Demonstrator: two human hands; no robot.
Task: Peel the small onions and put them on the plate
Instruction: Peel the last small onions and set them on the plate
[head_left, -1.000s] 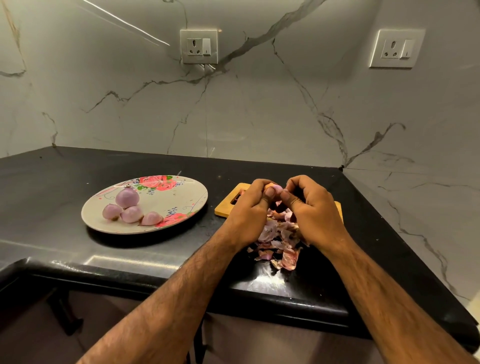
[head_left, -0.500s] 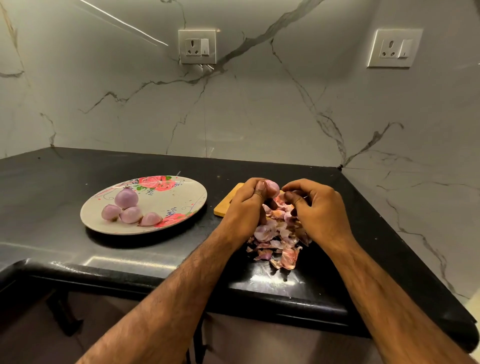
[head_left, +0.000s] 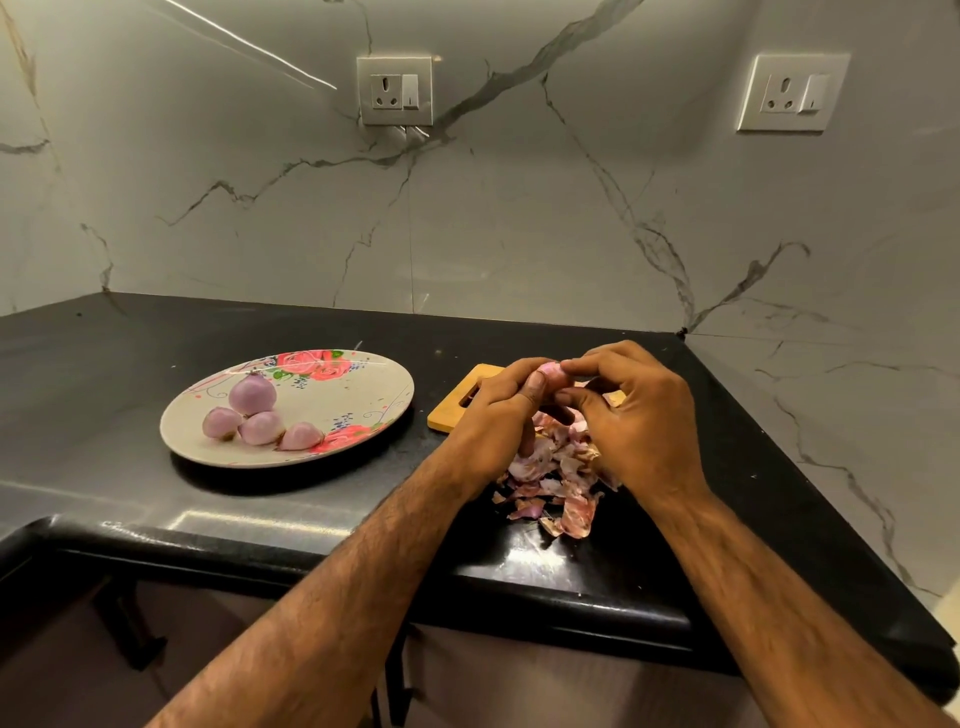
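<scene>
Pinching small onion (head_left: 550, 375) btw left hand (head_left: 493, 423) & right hand (head_left: 641, 423), both gripping, above peel pile (head_left: 563, 486)

No text, label, brand, number or sign can be read. On the plate (head_left: 337, 395), at nine o'clock in the view on the worktop (head_left: 104, 364), only a printed flower pattern in red, green and blue is seen, and no lettering can be made out in it. On the two wall sockets, one (head_left: 395, 91) at twelve o'clock and the other (head_left: 792, 93) at two o'clock, any marking is too small to be told.
</scene>
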